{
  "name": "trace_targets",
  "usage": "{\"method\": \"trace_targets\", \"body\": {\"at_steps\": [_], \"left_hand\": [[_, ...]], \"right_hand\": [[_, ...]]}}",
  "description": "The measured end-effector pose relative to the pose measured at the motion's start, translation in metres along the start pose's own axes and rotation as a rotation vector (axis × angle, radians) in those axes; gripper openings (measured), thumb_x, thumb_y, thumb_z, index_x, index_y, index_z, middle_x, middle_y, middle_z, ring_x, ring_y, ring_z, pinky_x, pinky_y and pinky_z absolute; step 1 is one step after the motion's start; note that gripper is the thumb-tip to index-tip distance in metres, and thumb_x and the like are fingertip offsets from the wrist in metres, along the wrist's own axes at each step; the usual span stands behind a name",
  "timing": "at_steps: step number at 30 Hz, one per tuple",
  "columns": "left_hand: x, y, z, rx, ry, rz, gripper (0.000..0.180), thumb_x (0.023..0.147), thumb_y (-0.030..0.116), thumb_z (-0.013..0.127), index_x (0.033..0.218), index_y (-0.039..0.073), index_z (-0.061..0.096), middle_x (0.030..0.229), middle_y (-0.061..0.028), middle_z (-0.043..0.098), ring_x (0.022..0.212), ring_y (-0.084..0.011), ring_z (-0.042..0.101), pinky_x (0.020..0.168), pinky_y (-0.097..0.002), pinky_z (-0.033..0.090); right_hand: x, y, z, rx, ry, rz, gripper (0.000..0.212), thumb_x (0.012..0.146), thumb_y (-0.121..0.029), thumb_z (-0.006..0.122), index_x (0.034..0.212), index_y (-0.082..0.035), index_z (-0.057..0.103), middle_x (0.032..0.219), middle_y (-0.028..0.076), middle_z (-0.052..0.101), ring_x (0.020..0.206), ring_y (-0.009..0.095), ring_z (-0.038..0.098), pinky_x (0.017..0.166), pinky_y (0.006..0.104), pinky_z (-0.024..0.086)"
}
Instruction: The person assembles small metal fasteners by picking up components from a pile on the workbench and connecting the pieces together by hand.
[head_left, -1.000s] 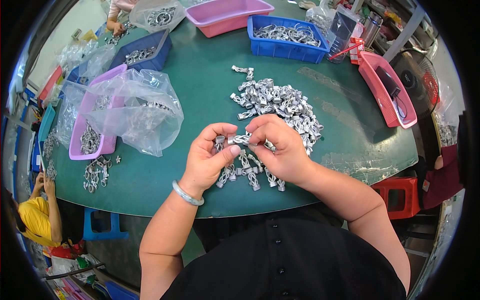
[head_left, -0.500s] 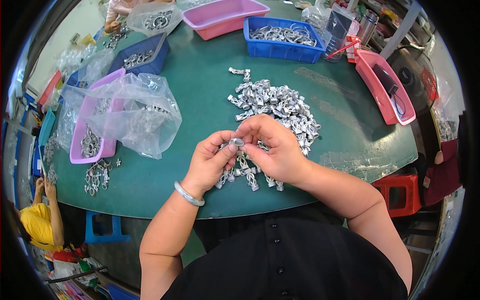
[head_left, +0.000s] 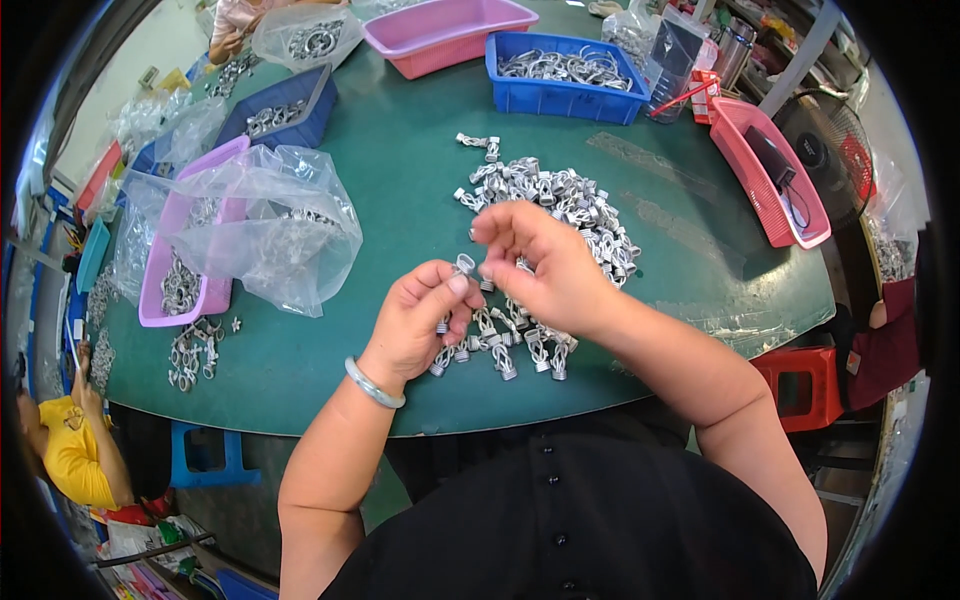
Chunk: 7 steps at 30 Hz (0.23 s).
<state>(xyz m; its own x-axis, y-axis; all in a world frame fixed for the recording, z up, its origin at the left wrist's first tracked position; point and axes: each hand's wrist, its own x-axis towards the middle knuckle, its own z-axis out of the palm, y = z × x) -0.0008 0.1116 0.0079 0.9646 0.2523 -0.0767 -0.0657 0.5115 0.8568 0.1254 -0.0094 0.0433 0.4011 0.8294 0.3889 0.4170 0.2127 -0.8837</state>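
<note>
Just above the near table edge, the left hand [head_left: 418, 318] pinches a small silver metal fitting [head_left: 464, 265] between thumb and forefinger, while the right hand [head_left: 548, 268] closes its fingertips on the same piece, seemingly joining two parts; seating them squarely looks like the delicate bit. Below the hands lie finished fittings [head_left: 500, 345] in a row. Beyond, a loose heap of parts [head_left: 560, 200] crowds the green table [head_left: 400, 180]. Left sits a plastic bag [head_left: 270, 230] over a purple tray [head_left: 160, 300]; farthest, a blue bin [head_left: 565, 75].

free: bare green table [head_left: 400, 180] centre | blocked: parts pile [head_left: 560, 205] ahead, plastic bag [head_left: 270, 235] left
</note>
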Motion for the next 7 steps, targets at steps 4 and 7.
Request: {"method": "trace_targets", "body": {"at_steps": [4, 7], "left_hand": [[0.001, 0.004, -0.005, -0.133, 0.050, 0.028, 0.009, 0.086, 0.013, 0.048, 0.083, 0.006, 0.052, 0.080, -0.0094, 0.057, 0.053, -0.0081, 0.048, 0.044, -0.0179, 0.037], [0.002, 0.007, -0.005, -0.120, 0.079, 0.035, 0.021, 0.086, 0.013, 0.048, 0.106, 0.005, 0.053, 0.084, -0.0091, 0.058, 0.060, -0.0114, 0.054, 0.047, -0.0184, 0.042]], "right_hand": [[0.010, 0.007, -0.018, -0.457, -0.134, -0.087, 0.027, 0.071, -0.002, 0.059, 0.097, -0.002, 0.055, 0.096, 0.009, 0.052, 0.084, 0.020, 0.051, 0.074, 0.0310, 0.042], [0.007, 0.017, -0.018, -0.849, -0.338, -0.131, 0.030, 0.069, -0.016, 0.063, 0.097, -0.006, 0.059, 0.102, 0.010, 0.050, 0.097, 0.028, 0.044, 0.085, 0.0427, 0.036]]}}
